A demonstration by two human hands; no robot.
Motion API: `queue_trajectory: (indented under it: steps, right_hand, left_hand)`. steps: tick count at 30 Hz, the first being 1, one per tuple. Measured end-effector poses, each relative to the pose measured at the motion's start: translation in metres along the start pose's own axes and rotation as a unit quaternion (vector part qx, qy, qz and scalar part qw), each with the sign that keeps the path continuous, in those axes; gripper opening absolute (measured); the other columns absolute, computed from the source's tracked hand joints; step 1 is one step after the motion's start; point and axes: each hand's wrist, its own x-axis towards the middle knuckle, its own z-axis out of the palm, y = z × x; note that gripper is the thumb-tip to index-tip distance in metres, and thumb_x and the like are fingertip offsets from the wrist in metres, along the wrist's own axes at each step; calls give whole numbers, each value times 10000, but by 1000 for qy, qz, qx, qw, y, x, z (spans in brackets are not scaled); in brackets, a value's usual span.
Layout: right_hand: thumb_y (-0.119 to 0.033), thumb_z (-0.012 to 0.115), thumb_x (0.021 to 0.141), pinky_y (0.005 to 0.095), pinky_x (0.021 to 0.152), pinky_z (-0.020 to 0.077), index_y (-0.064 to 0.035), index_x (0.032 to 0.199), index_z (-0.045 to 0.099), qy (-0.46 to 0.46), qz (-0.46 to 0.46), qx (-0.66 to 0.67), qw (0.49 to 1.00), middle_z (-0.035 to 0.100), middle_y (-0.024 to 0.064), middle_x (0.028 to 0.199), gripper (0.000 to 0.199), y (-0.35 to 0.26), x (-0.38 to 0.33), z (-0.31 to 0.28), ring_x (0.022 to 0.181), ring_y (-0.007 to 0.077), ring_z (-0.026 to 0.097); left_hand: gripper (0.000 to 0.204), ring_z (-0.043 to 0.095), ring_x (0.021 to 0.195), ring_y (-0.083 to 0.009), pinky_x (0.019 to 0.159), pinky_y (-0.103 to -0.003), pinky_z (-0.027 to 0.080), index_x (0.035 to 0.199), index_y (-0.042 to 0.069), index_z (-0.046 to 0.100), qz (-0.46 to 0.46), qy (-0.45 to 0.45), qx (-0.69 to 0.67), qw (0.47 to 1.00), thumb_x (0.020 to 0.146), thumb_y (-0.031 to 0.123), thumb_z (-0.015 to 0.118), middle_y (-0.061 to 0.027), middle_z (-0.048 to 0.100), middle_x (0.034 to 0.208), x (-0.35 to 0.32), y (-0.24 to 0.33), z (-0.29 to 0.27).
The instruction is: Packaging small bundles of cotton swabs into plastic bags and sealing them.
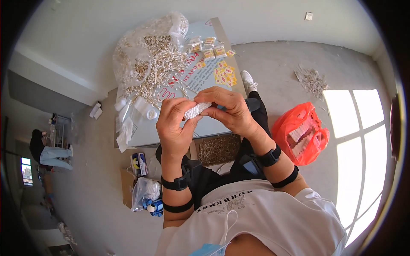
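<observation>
My left hand and my right hand together grip a tight bundle of cotton swabs above the table's near edge. Its packed white tips face up toward me. Fingers and thumbs of both hands press the bundle from its two sides, and the sticks below are hidden. Beyond my hands, a heap of loose cotton swabs with brown sticks spills from a large clear plastic bag. Yellow-and-white cards lie spread right of the heap, with several small packs of swabs behind them.
The table has a grey printed top. A white roll stands at its left. Below is a box of swabs. On the floor are a red bag of packs, scattered swabs and a carton. Another person is far left.
</observation>
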Motion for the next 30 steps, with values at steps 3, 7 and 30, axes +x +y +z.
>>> queue_trajectory:
  steps: [3,7,30]
  right_hand:
    - [12,729,765,326,759,522,-4,1041,658,-13,13,-26,999,671,111,985,286,-4,-1,-5,904,257,651]
    - [42,682,805,291,726,519,6,1071,640,-20,-22,-70,997,661,124,1040,272,-5,-4,-3,882,206,647]
    - [105,563,882,279,801,536,26,1158,603,-7,51,85,995,589,120,1207,289,2,-13,4,964,141,614]
  left_hand:
    - [391,591,856,-250,709,-329,496,1000,35,657,-44,-36,-59,997,640,-64,772,-82,612,938,1,3,-5]
    - [341,592,859,-257,732,-338,493,1013,29,659,-5,-30,-44,999,692,-32,759,-92,616,950,1,1,-5]
    - [285,621,860,-214,716,-301,512,1012,4,653,8,76,-57,995,747,-36,750,-91,645,954,-13,0,20]
